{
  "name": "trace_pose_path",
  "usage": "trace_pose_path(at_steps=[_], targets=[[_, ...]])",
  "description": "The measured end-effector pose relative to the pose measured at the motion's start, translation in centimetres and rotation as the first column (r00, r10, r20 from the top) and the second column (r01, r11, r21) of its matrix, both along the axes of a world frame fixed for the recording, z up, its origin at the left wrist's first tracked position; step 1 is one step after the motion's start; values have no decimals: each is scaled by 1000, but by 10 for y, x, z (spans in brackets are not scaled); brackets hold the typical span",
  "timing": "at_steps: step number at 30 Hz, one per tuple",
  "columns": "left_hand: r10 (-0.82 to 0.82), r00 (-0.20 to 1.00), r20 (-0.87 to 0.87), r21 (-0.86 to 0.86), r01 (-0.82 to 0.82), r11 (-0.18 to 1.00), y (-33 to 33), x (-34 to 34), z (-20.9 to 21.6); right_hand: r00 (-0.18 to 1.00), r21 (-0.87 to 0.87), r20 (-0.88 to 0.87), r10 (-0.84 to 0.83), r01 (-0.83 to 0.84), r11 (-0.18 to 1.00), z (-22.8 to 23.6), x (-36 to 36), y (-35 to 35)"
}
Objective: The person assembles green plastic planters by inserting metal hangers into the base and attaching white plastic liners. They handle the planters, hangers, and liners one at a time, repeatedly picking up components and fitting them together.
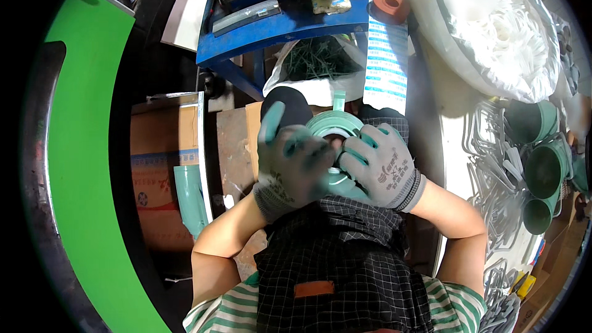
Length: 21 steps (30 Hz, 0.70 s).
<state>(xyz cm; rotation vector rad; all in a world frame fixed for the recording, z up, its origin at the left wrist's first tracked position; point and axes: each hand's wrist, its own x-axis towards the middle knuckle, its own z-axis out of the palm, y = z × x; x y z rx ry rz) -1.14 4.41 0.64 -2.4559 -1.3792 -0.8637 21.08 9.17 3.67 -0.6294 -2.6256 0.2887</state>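
Note:
Between my knees stands a round green plastic container (336, 121) with a pale inner ring and a flat tab at its far side. My right hand (383, 163), in a grey glove with green fingertips, curls its fingers over the right part of the rim. My left hand (293, 166), gloved alike, lies over the left part; one finger sticks up and away while the others are smeared by motion near the opening. Both hands hide much of the container's near side. Whatever lies between the fingertips is too blurred to make out.
Ahead stands a blue bench (296, 26) with an orange tape roll (391, 6) and a label sheet (386, 65). Green strips (317, 58) fill a bag below. At right are a bag of white rings (499, 21), wire handles (493, 179) and green pots (544, 169). A carton (161, 197) is left.

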Motion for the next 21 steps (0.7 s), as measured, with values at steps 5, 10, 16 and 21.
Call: trace_pose_path(at_steps=[5,10,16,21], targets=[[79,996,-37,-167,-85,982,-5,2,17,1000,136,14,2,-4,991,-11,-1,-4],[-77,981,-180,-369,5,930,21,2,18,982,1,-57,-182,183,983,-2,21,-8],[-44,969,-243,-275,-26,961,19,18,76,993,157,-110,-48,65,986,-47,-13,-15],[-118,970,-212,-290,53,956,31,33,72,987,123,-127,-99,115,986,-52,-6,-14]])
